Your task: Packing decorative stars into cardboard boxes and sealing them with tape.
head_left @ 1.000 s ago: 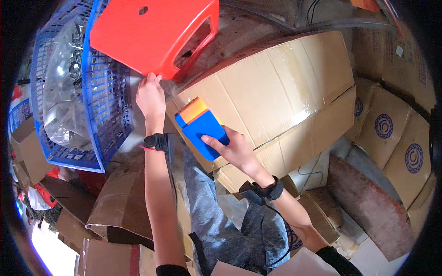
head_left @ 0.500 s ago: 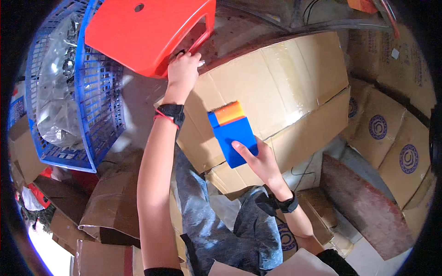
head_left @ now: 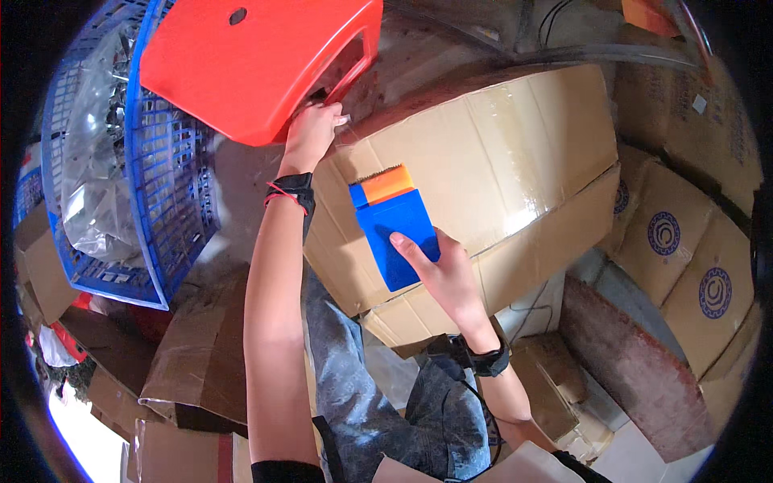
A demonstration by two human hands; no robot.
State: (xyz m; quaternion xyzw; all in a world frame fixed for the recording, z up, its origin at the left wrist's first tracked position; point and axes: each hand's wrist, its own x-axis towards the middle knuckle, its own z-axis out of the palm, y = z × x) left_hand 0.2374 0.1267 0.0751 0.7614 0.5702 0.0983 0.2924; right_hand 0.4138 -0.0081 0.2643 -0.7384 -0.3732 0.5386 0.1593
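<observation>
- Right hand (head_left: 452,278) clamped on the blue-and-orange dispenser (head_left: 394,237), over the carton (head_left: 531,153).
- Left hand (head_left: 312,133) curled by the red stool (head_left: 241,64); grip unclear.
- Step, seemingly: positioning the dispenser; next move calls for keeping its orange toothed end (head_left: 388,185) steady.

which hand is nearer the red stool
Left. The left hand is at the near edge of the red stool; the right hand is farther off, toward the body, holding a blue-and-orange tool.
</observation>
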